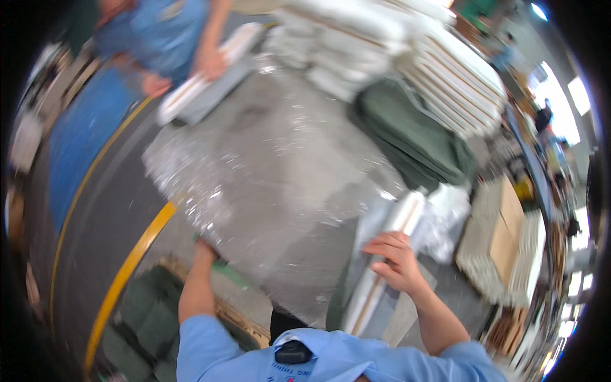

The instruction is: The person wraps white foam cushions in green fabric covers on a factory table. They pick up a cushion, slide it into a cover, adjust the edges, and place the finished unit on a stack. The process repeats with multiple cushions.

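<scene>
A large sheet of clear plastic film (pixel 267 172) spreads across the middle, crinkled and shiny. At its near left edge is my left hand (pixel 205 249), its fingers mostly hidden by the film and blur. My right hand (pixel 396 258) lies across a long white padded piece (pixel 369 299) with a brown stripe, at the film's right side. Its fingers reach over the top, with the thumb apart from them. Another person's hand (pixel 210 63) is on a similar long white piece (pixel 178 102) at the far left edge of the film.
White padded stacks (pixel 452 73) stand at the back right, beside a dark green folded bundle (pixel 410 130). Pale stacked pieces with cardboard (pixel 503 235) stand at the right. Green bundles (pixel 149 305) lie at lower left, near a yellow floor line (pixel 130 261).
</scene>
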Demonstrator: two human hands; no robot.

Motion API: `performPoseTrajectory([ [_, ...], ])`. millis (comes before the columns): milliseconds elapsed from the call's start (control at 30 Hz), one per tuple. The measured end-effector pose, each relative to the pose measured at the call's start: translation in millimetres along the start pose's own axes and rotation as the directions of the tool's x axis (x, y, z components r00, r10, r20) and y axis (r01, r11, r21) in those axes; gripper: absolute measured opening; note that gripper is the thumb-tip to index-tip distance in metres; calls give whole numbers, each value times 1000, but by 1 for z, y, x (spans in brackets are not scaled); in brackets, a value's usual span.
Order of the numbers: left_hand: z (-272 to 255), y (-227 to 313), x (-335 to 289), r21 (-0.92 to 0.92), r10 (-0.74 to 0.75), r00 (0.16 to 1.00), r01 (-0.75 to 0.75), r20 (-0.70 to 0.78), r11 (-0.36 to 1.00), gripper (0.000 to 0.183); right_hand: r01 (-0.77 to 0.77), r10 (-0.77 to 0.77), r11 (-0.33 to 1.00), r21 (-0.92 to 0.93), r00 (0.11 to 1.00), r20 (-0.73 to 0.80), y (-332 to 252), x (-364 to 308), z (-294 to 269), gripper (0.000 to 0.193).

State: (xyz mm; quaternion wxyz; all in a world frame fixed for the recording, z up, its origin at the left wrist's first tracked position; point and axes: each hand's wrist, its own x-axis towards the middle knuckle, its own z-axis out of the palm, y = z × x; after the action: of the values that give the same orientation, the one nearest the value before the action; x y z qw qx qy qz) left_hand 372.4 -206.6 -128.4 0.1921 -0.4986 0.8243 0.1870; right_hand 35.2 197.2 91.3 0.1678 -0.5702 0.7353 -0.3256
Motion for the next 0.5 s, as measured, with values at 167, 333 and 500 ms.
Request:
performPoseTrajectory([
  [167, -42, 6, -35, 133, 216, 971, -229, 106, 964, 64, 3, -4, 1000, -27, 1000, -28, 2, -2, -5, 41],
  [333, -60, -11, -83, -267, -411, 619, 316, -669, 910, 54, 48, -34, 995, 87, 988, -152, 1, -6, -5, 36],
  [500, -95, 77, -67, -568, -135, 611, -602, -780, 561, 41, 87, -52, 979, 183, 981, -185, -3, 0, -2, 36],
])
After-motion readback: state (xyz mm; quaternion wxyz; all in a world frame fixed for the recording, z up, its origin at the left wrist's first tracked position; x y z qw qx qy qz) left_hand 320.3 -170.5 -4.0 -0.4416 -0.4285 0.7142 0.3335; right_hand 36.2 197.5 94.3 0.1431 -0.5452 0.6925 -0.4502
